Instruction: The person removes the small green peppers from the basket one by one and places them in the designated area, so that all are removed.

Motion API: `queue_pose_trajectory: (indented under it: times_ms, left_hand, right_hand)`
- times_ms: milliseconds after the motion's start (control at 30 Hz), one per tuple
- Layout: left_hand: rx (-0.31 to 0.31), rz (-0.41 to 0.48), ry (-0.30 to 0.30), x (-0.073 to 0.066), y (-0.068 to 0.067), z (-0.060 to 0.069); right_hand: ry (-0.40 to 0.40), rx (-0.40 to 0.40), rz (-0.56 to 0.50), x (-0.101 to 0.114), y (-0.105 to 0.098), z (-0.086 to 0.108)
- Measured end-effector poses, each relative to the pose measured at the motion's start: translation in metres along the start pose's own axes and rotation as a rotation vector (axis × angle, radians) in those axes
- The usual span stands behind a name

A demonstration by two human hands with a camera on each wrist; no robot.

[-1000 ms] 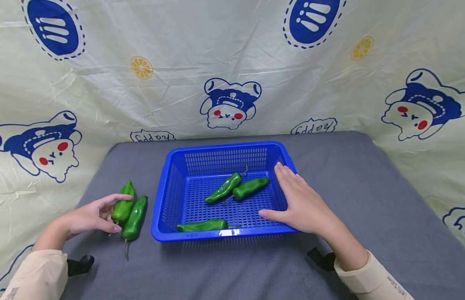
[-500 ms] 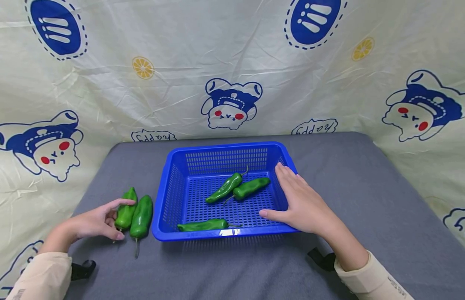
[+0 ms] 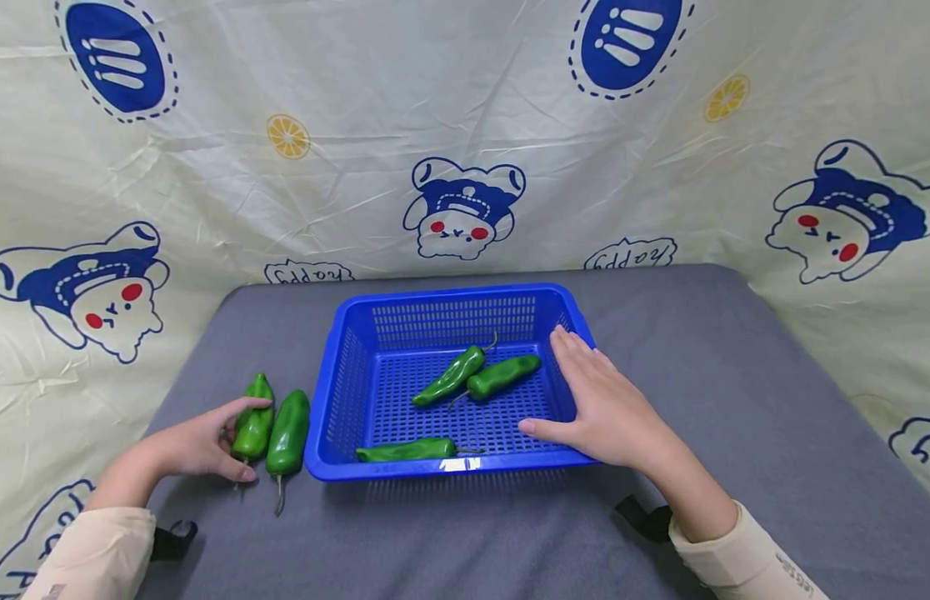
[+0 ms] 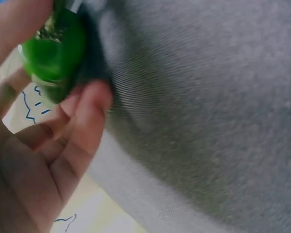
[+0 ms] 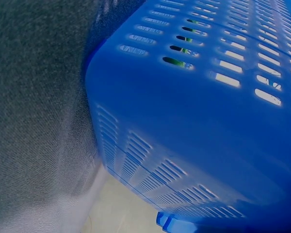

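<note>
Left of the blue basket [image 3: 427,472], my left hand [image 3: 198,440] has its thumb and fingers around a green pepper [image 3: 252,429]; the left wrist view shows the same pepper [image 4: 56,48] between them. A second pepper [image 3: 288,435] lies just right of it, close beside the basket's left side. My right hand [image 3: 607,404] rests on the basket's right rim, fingers straight and thumb over the inside. Inside the basket lie three peppers: two near the middle [image 3: 452,375] [image 3: 502,377] and one along the front wall [image 3: 408,451]. The right wrist view shows the basket's outer wall [image 5: 184,111].
A grey cloth [image 3: 450,542] covers the table. Behind and at the sides hangs a pale printed sheet [image 3: 360,200]. A black strap [image 3: 172,540] hangs by the left sleeve and another [image 3: 645,518] by the right one.
My left hand has moved right and slightly nearer with its pepper, and the loose pepper beside it has shifted right to the basket's side. The right hand and basket look unmoved.
</note>
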State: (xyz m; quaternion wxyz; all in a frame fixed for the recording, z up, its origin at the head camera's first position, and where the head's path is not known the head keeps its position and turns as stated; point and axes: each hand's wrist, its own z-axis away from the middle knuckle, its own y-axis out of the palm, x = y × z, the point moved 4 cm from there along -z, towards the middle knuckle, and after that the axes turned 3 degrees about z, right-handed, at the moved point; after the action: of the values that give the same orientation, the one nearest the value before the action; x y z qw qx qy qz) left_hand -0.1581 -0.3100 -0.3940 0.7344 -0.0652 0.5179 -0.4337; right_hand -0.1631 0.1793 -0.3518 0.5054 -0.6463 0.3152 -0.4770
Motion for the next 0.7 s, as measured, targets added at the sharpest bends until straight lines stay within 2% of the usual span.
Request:
queue_pose_trajectory:
  times_ms: [167, 300, 467, 700]
  left_hand:
    - [-0.021, -0.060, 0.023, -0.0030, -0.0015, 0.0030]
    - [-0.054, -0.104, 0.053, -0.0003, -0.0021, 0.0039]
    - [-0.118, -0.136, 0.056, 0.0059, -0.0022, 0.0050]
    - [-0.186, -0.174, 0.061, 0.0004, -0.0016, 0.0065]
  right_hand:
    - [0.000, 0.001, -0.003, 0.0003, -0.0006, -0.0002]
    - [0.001, -0.001, -0.003, 0.0006, -0.0003, -0.0005]
    - [-0.003, -0.004, 0.003, 0.0000, 0.0000, -0.0004]
    - [-0.004, -0.005, 0.005, -0.0009, 0.0006, -0.0004]
